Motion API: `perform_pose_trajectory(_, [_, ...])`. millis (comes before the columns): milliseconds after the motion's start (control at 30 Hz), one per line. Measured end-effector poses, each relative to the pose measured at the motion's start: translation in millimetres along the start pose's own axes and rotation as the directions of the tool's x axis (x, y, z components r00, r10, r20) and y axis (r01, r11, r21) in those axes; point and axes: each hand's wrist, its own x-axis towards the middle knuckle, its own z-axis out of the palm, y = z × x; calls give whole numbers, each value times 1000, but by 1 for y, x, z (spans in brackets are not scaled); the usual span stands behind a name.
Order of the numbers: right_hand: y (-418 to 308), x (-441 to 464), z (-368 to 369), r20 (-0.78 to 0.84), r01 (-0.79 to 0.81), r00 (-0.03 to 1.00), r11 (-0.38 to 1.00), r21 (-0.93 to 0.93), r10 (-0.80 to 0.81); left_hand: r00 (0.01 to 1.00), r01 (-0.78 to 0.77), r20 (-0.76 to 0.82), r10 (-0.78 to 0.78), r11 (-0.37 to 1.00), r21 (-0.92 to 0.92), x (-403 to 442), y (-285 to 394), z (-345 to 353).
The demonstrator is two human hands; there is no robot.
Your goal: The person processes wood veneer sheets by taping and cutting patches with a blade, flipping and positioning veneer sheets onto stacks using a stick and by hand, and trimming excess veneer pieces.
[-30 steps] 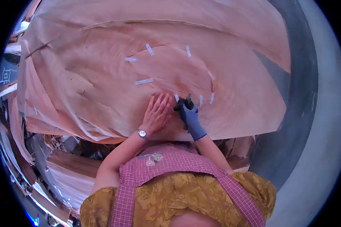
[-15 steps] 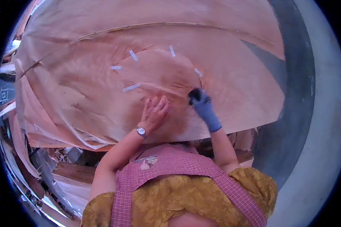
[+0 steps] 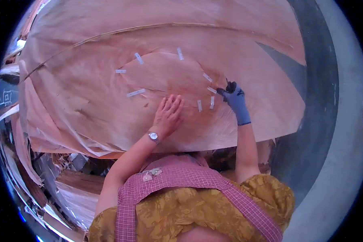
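My left hand (image 3: 168, 115), bare with a wristwatch (image 3: 153, 136), lies flat on a thin reddish-brown sheet that looks like wood veneer (image 3: 109, 109). Its fingers are stretched out, close to the lower edge of an oval patch (image 3: 161, 70). White tape strips (image 3: 136, 92) lie around the patch edge. My right hand (image 3: 235, 99) wears a blue-grey glove with dark fingertips. Those fingers are bent together beside a tape strip (image 3: 211, 90) at the patch's right side; what they hold, if anything, I cannot make out. Two more strips (image 3: 199, 105) lie between my hands.
A long thin curved strip (image 3: 133, 28) crosses the sheet at the back. Wrinkled, folded sheet edges (image 3: 80, 143) are at the left front. Scraps and boards (image 3: 78, 181) lie below at the left. A grey surface (image 3: 314, 101) curves along the right.
My right hand has moved right and slightly up, away from my left hand. My left hand has flattened onto the sheet. Additional tape strips now show near where the glove was.
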Motion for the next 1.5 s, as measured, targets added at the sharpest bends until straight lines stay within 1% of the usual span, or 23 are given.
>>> perform_pose_trajectory(67, [1, 15, 31, -38, 111, 992, 983, -146, -118, 998, 7, 64, -12, 997, 82, 2, -15, -13])
perform_pose_trajectory(100, [-3, 15, 37, -83, 150, 985, 988, -47, -153, 976, 109, 189, -104, 994, -17, 6, -23, -26])
perform_pose_trajectory(133, [-17, 3, 25, 62, 99, 992, 978, 184, -112, 993, 98, 74, -91, 990, -106, 11, -26, -19])
perform_pose_trajectory(167, [-18, 0, 31, -94, 76, 992, 992, -100, -86, 996, 67, -43, -77, 980, -189, 15, -28, -11])
perform_pose_trajectory(200, [-19, -14, 31, -122, 117, 988, 983, 145, -99, 919, -124, -391, 48, 977, -172, 4, -36, 9])
perform_pose_trajectory(233, [-35, -38, 22, -186, 129, 976, 988, 88, -111, 908, -79, -418, -14, 975, -206, -2, -20, -7])
perform_pose_trajectory(300, [-53, -72, 35, -270, 227, 950, 942, 246, -159, 882, -45, -461, -98, 956, -290, -34, -1, -45])
perform_pose_trajectory(367, [-79, -106, 75, -200, 199, 971, 899, 389, -128, 857, -59, -493, -150, 922, -382, -87, -9, -67])
perform_pose_trajectory(567, [-204, -247, 239, 142, 200, 932, 801, 565, -333, 772, 190, -473, -425, 864, -466, -342, -72, -109])
perform_pose_trajectory(667, [-295, -344, 310, 280, 192, 849, 755, 627, -448, 647, 299, -542, -536, 833, -466, -486, -111, -125])
perform_pose_trajectory(700, [-313, -364, 346, 280, 282, 780, 714, 641, -560, 631, 311, -542, -556, 820, -480, -535, -127, -133])
perform_pose_trajectory(767, [-359, -403, 397, 346, 473, 598, 667, 576, -723, 417, 485, -559, -716, 696, -530, -620, -135, -157])
perform_pose_trajectory(833, [-425, -446, 425, 489, 674, 403, 612, 413, -774, 289, 559, -519, -804, 582, -591, -707, -155, -149])
perform_pose_trajectory(933, [-495, -490, 471, 406, 666, 233, 449, 596, -884, -10, 418, -296, -955, 265, -869, -780, -179, -165])
perform_pose_trajectory(1033, [-552, -522, 535, 424, 699, 242, 460, 548, -872, -86, 462, -384, -919, 305, -833, -847, -245, -157])
perform_pose_trajectory(1067, [-571, -524, 557, 482, 699, 204, 471, 538, -852, -26, 496, -379, -925, 317, -808, -874, -274, -151])
perform_pose_trajectory(1167, [-652, -539, 612, 607, 577, 185, 585, 570, -773, -34, 541, -462, -886, 373, -754, -918, -364, -208])
perform_pose_trajectory(1267, [-740, -550, 674, 532, 478, 220, 565, 672, -818, -124, 531, -287, -950, 181, -828, -978, -469, -231])
perform_pose_trajectory(1300, [-766, -550, 705, 503, 540, 238, 544, 642, -831, -141, 541, -224, -964, 115, -833, -997, -500, -249])
perform_pose_trajectory(1333, [-796, -538, 750, 461, 610, 255, 511, 606, -850, -61, 617, -110, -992, 49, -785, -1017, -529, -265])
perform_pose_trajectory(1433, [-886, -555, 797, 456, 742, 320, 519, 424, -831, 137, 550, -45, -990, 113, -828, -1100, -604, -243])
perform_pose_trajectory(1467, [-927, -546, 802, 462, 789, 336, 513, 338, -821, 104, 727, 126, -987, -11, -687, -1140, -631, -217])
perform_pose_trajectory(1500, [-955, -537, 813, 429, 810, 359, 505, 299, -829, 169, 839, 204, -964, 32, -543, -1163, -641, -227])
